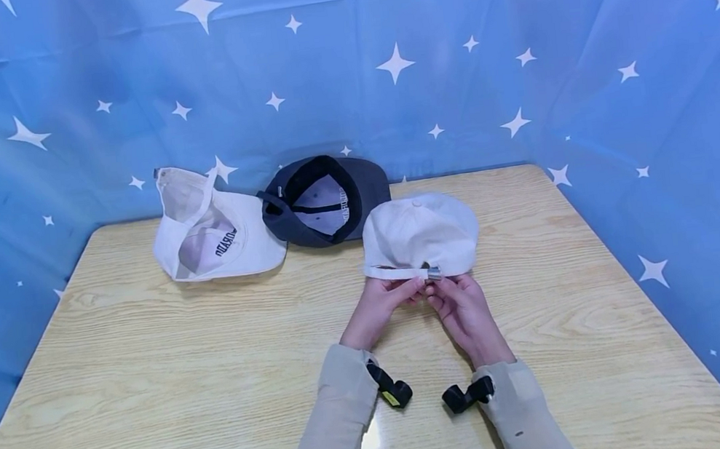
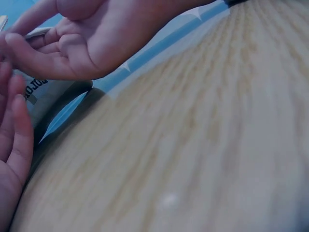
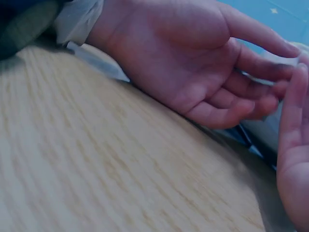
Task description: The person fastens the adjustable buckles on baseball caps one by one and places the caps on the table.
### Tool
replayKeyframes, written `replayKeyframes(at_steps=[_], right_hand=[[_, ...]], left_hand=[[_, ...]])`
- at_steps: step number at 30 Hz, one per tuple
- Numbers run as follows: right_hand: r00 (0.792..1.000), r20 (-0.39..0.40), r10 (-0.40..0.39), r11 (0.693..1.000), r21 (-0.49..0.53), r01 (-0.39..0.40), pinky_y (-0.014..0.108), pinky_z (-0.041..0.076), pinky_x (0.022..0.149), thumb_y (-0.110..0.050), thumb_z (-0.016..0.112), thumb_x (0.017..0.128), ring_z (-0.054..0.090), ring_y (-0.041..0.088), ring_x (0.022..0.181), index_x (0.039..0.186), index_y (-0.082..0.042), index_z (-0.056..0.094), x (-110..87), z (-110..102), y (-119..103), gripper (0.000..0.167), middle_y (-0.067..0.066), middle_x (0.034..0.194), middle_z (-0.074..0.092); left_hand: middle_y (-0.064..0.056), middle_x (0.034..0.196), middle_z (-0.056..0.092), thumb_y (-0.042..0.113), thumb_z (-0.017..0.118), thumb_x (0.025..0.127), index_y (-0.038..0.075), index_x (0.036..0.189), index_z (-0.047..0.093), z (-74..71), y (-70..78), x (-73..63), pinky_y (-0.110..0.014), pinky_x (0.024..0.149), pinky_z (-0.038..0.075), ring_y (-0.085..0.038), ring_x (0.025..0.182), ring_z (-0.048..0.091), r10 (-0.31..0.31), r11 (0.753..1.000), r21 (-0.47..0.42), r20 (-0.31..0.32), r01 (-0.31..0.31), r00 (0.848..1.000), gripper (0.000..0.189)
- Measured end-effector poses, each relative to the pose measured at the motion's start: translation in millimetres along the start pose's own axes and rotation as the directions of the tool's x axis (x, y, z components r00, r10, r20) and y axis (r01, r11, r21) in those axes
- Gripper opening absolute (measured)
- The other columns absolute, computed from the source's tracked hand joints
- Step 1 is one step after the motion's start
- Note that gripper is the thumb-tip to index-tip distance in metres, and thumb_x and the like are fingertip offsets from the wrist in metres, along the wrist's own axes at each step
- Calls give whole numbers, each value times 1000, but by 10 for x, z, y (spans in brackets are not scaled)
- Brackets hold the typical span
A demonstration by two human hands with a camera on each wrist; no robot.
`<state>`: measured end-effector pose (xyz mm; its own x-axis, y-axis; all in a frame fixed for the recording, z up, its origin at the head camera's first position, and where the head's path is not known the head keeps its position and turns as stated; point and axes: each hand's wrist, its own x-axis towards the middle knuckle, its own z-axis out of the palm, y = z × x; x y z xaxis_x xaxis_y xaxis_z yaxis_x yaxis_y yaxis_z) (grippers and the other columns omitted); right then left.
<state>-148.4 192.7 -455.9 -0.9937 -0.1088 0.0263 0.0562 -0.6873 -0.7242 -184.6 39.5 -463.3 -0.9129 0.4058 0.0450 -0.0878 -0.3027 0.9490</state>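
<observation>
Both hands hold a white cap [image 1: 420,233] with its back towards me. My left hand [image 1: 379,312] pinches the back strap [image 1: 393,274] near its end, thumb on the near side. With thumb and fingertips my right hand [image 1: 466,310] pinches the strap by the silver metal buckle [image 1: 434,273]. The fingertips of both hands nearly meet under the buckle. In the left wrist view, dark lettering [image 2: 36,89] shows on the cap below the right hand [image 2: 91,38]. The right wrist view has the left hand [image 3: 183,63] palm-side, its fingertips close to the right hand [image 3: 294,159].
On the wooden table [image 1: 186,389], another white cap [image 1: 248,229] with dark lettering lies at the back left, its opening facing me. A dark navy cap [image 1: 365,184] lies beside it, close behind the held cap. A blue starred cloth [image 1: 329,52] hangs behind the table.
</observation>
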Motion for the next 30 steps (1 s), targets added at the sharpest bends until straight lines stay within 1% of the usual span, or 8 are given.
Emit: replayKeyframes(at_steps=[4,8,11,14,17,22,26,30], right_hand=[[999,45,-17,994,106,12,20,49,65,2,41,92,58,13,74,98,-3,53,-2,-10,-12,14,6,89,59],[995,90,-34,986,166,19,21,49,64,3,37,93,59,13,73,97,-3,53,-8,-11,-24,18,6,88,58],[994,104,-38,984,178,19,21,49,64,4,36,93,59,14,72,97,-2,53,-10,-5,-28,19,7,87,58],[995,97,-25,987,158,10,21,50,63,4,38,92,59,14,71,96,-2,53,-6,1,-27,17,7,87,59],[995,99,-10,991,131,-3,22,50,64,3,41,92,59,14,71,97,-2,53,-3,2,-27,14,7,88,60],[995,103,1,995,95,-11,22,50,65,1,44,91,60,14,71,98,-3,52,-2,5,-25,11,7,87,61],[994,111,13,996,83,-22,23,50,65,1,44,92,61,15,74,98,-4,53,-2,6,-23,12,8,87,61],[993,113,30,998,53,-36,23,51,66,0,43,92,61,17,77,97,-4,54,-4,10,-18,13,8,88,62]], left_hand=[[-6,102,59,29,65,81,10,108,54,-1,5,-19,-42,78,47,-29,90,55,-22,1000,17,-5,23,1000,34],[-8,107,55,28,63,83,5,110,53,-9,35,-39,-48,86,43,-30,96,55,-17,995,-97,-14,16,1000,36],[-11,113,52,27,62,84,1,112,52,-22,41,-41,-51,90,38,-25,98,54,13,982,-188,19,-9,1000,40],[-11,115,53,26,60,85,2,112,51,-39,37,-41,-53,91,36,-23,98,53,41,972,-232,55,-28,998,37],[-9,108,56,22,60,86,6,109,52,-50,47,-44,-49,89,39,-21,92,54,39,966,-259,54,-24,998,30],[-4,97,55,14,61,85,9,104,51,-48,70,-43,-33,80,44,-16,81,54,10,953,-304,26,-1,1000,22],[-3,94,55,10,61,84,9,102,50,-43,70,-33,-29,77,45,-15,78,54,-4,951,-310,9,7,1000,21],[-4,92,55,11,63,83,9,100,49,-40,63,-19,-28,75,46,-15,78,54,-5,956,-292,-7,3,1000,22]])
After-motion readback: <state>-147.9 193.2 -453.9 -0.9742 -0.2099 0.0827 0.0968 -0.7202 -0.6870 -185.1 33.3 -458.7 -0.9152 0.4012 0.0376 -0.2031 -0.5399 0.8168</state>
